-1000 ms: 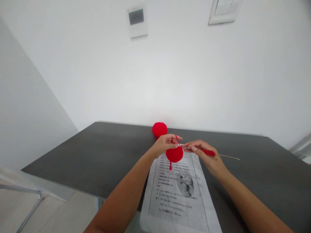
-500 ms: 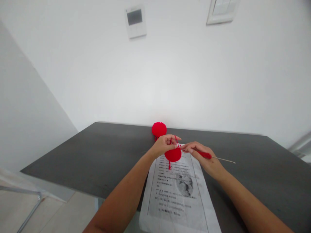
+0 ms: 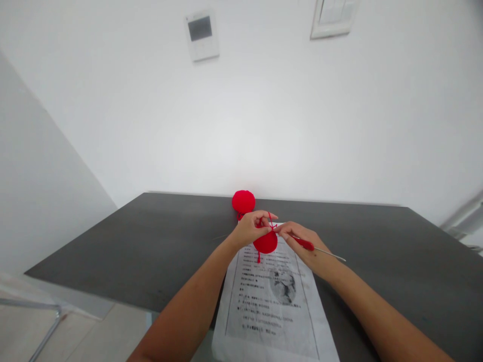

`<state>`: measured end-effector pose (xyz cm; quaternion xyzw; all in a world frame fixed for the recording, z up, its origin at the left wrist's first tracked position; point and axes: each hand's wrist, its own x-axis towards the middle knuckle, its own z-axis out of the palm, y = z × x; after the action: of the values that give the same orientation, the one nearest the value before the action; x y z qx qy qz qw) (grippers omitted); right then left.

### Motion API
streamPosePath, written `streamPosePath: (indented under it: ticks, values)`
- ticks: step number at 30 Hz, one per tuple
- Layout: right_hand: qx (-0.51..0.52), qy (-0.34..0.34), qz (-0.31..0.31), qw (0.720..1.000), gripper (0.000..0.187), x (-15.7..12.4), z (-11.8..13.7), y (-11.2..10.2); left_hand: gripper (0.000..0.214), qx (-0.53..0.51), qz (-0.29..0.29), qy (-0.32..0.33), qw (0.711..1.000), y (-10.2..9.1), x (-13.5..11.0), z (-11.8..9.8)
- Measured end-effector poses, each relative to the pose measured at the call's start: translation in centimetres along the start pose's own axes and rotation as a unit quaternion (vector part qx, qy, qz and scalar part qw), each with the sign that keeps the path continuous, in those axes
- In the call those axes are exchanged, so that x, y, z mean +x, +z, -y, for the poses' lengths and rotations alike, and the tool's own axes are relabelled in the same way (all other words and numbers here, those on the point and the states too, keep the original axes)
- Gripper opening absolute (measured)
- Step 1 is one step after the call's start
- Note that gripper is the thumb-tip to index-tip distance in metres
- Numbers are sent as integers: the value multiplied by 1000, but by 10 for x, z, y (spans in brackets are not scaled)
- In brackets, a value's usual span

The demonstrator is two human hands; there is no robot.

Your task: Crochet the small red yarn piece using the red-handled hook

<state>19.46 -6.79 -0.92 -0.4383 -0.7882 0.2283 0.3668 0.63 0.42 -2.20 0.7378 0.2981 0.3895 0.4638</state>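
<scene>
Dark table [image 3: 151, 241] bears illegible sheet [image 3: 271, 306]; hook [image 3: 305, 245] meets crochet [image 3: 265, 244]

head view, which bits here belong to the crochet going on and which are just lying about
In the work:
red crochet piece, pinched in the left hand
crochet hook, in the right hand
red yarn ball, behind the hands
printed sheet, under the hands, likely the pattern

Just there:
dark table
wall panel
switch plate
metal frame, lower left

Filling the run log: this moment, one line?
left hand holds crochet piece | right hand holds hook | yarn ball behind | paper below
</scene>
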Motion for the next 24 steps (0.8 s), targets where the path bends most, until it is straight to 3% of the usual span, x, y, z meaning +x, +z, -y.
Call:
streamPosePath:
  ticks: [16,24]
  values:
    - [13,-9,-25,1000,16,2,-3,7,27,80,-27,28,996,1,-2,-7]
    - [132,70,-67,986,21,3,1,6,25,67,-38,44,996,0,-3,-9]
